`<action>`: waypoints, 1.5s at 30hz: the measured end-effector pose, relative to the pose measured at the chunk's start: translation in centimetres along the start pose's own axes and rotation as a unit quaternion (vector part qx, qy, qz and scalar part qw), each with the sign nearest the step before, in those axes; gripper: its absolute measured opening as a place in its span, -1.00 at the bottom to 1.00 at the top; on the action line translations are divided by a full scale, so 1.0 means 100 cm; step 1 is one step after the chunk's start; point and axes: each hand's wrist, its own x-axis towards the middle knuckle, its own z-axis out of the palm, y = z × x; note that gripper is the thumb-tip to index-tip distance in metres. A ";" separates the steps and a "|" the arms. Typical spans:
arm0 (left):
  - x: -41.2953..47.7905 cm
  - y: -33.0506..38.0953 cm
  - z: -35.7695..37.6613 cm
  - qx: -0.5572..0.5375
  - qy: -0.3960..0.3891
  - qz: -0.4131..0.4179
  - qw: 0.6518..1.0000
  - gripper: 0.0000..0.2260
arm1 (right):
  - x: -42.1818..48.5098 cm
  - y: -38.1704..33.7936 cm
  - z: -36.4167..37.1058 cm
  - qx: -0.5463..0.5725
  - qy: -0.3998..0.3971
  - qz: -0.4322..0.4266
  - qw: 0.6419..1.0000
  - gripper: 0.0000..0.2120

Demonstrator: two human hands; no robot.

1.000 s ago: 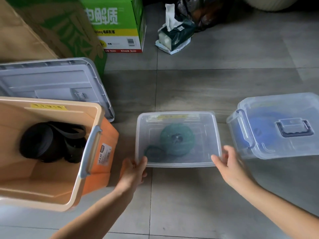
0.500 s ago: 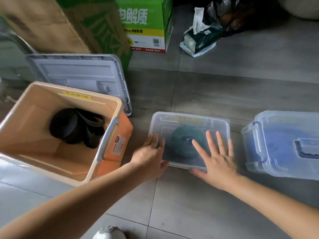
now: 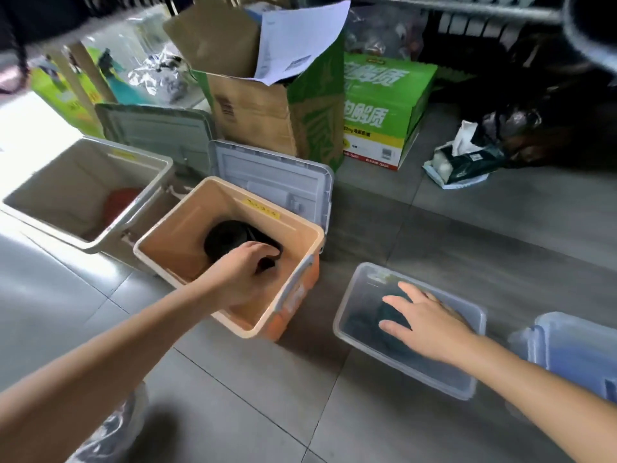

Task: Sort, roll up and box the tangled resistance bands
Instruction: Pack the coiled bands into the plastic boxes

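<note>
Resistance bands show on my feed as three coiled rolls, each in its own container. A black roll [image 3: 223, 238] sits in the peach-orange bin [image 3: 187, 242]. A dark green roll [image 3: 365, 324] is visible through the lid of the clear flat box [image 3: 414, 370]. A blurred red roll [image 3: 120, 205] lies in the beige bin [image 3: 66, 182] at far left. The left hand [image 3: 247, 275] is down inside the peach-orange bin, its fingers [image 3: 267, 250] bent over and curled onto the near edge of the black roll. The thumb is hidden, so I cannot tell how firm that hold is. The right hand [image 3: 434, 325] lies flat on the lid of the clear flat box, directly over the dark green roll, fingers straight and spread apart, holding nothing. I count four plastic containers on the grey tiled floor [image 3: 253, 389]: two deep open bins, the shallow clear one, and a bluish translucent box [image 3: 574, 345] at the right edge, lidded, its contents too blurred to name. Two grey ribbed lids lean behind the bins, the left lid [image 3: 157, 128] and the right lid [image 3: 267, 172]. Behind those stand two cartons: a brown-and-green carton [image 3: 260, 115] with a paper sheet [image 3: 297, 38] sticking out, and a bright green carton [image 3: 380, 108]. A soft tissue pack [image 3: 464, 162] lies to the right of them.
</note>
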 end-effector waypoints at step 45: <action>0.055 -0.279 -0.082 -0.354 -0.040 -0.104 0.929 -0.90 | 0.001 -0.246 0.057 0.153 0.424 0.057 0.891 -0.66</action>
